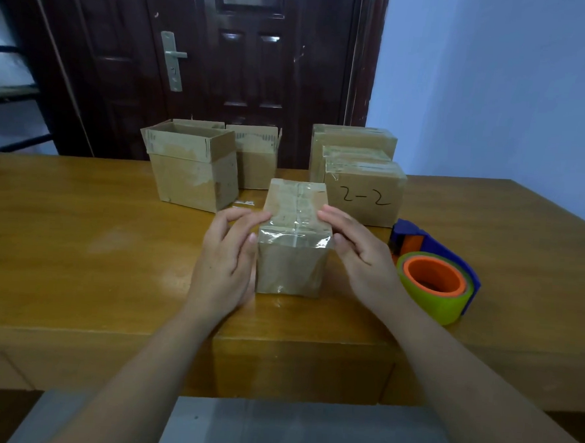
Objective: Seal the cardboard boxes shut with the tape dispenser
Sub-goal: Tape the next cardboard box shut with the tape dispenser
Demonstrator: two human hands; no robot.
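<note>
A small cardboard box (290,265) stands near the front of the wooden table (77,242), its flaps closed under clear tape that runs over the top and down the near face. My left hand (225,261) presses against its left side, fingers on the top left edge. My right hand (357,256) rests against its right side, fingertips on the taped top. The tape dispenser (432,267), blue with an orange hub and a yellow-green roll, lies on the table to the right of my right hand, held by neither hand.
Behind stand two boxes with flaps up, a large one (191,170) at the left and a smaller one (255,157) beside it. At the back right are taped boxes, one marked 2-2 (365,191) and a taller one (351,139). A dark door and blue wall lie beyond.
</note>
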